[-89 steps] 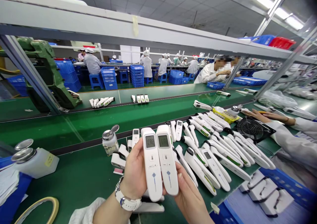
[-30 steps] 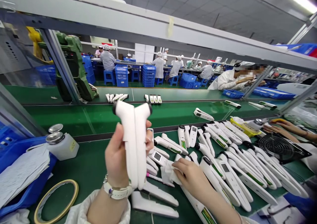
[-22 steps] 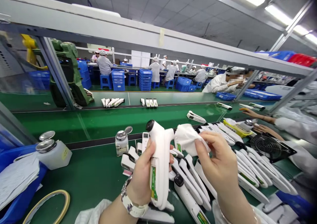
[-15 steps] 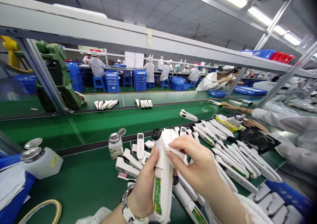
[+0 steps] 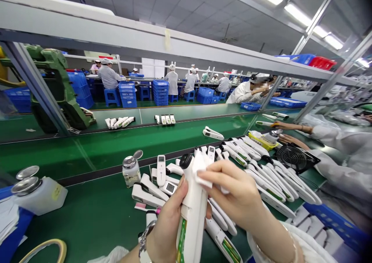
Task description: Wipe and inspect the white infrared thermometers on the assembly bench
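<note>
My left hand (image 5: 167, 226) is wrapped round a white infrared thermometer (image 5: 192, 208), held upright with its black sensor end on top. Green and yellow parts show in the open slot in its handle. A folded white cloth (image 5: 200, 166) is pinched in my right hand (image 5: 236, 191) and pressed against the thermometer's upper body. Below and beside my hands lie more white thermometers (image 5: 223, 241), some with open handles. Left of them are a pink-bristled toothbrush (image 5: 141, 206) and a small pump bottle (image 5: 131, 173) with its metal lid raised.
At the left stand a larger pump bottle (image 5: 43, 197) and a roll of tape (image 5: 62, 249). A green belt (image 5: 95, 150) crosses in front, bearing thermometers. To the right are a yellow basket (image 5: 263, 142), a black fan (image 5: 293, 156), a blue crate (image 5: 340, 224) and a co-worker's hands (image 5: 290, 127).
The view has shifted slightly, so the bench sits a little further left. My right hand and the cloth have moved slightly over the thermometer's upper body. The co-worker's far hand has moved right.
</note>
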`<state>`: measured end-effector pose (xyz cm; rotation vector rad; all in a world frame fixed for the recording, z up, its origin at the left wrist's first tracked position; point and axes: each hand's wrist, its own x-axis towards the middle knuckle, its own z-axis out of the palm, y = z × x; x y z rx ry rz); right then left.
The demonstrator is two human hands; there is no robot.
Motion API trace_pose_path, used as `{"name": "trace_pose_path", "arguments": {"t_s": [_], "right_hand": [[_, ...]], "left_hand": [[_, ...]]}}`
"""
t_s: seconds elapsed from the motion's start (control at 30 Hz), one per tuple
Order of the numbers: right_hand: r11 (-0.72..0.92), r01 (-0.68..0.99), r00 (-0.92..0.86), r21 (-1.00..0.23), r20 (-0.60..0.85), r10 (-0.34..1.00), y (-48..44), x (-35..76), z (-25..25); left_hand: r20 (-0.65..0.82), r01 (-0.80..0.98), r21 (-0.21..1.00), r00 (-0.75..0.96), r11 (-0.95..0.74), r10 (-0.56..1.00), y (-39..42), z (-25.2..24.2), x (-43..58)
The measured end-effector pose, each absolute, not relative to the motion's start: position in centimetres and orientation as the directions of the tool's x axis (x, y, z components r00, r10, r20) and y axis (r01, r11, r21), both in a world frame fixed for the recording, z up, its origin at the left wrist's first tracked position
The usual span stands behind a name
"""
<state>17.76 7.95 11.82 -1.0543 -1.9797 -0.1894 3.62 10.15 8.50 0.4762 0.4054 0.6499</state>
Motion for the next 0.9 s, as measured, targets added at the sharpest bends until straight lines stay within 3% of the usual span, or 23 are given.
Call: {"name": "trace_pose_path", "arguments": {"t_s": [0.17, 0.27, 0.37, 0.47, 0.63, 0.8, 0.9], "right_hand": [[0.649, 0.743, -0.367, -0.166, 0.709, 0.602, 7.8, 17.8, 12.2], [0.627, 0.767, -0.339, -0.136, 0.744, 0.576, 8.3, 18.2, 12.4], [0.619, 0.743, -0.245, -0.253, 0.759, 0.604, 9.0, 18.8, 12.5], [0.606, 0.704, -0.232, -0.371, 0.686, 0.69, 9.0, 19.3, 12.8], [0.621, 0.662, -0.299, -0.421, 0.611, 0.733, 7.9, 19.5, 13.8], [0.631, 0.502, -0.094, -0.592, 0.687, 0.72, 6.9, 19.0, 14.1], [0.657, 0.538, -0.131, -0.527, 0.718, 0.684, 7.2, 18.7, 13.4]], "left_hand": [[-0.269, -0.426, 0.534, 0.733, 0.73, 0.625, 10.1, 8.4, 3.8], [-0.221, -0.442, 0.533, 0.751, 0.722, 0.623, 10.1, 8.3, 3.9], [-0.145, -0.429, 0.533, 0.803, 0.729, 0.578, 10.2, 8.1, 3.9], [-0.136, -0.409, 0.531, 0.823, 0.742, 0.551, 10.3, 7.9, 3.8], [-0.177, -0.404, 0.525, 0.809, 0.749, 0.56, 10.4, 8.1, 3.9], [-0.194, -0.388, 0.533, 0.809, 0.752, 0.555, 10.2, 8.1, 4.2], [-0.198, -0.402, 0.533, 0.796, 0.745, 0.572, 10.1, 8.0, 4.1]]}}
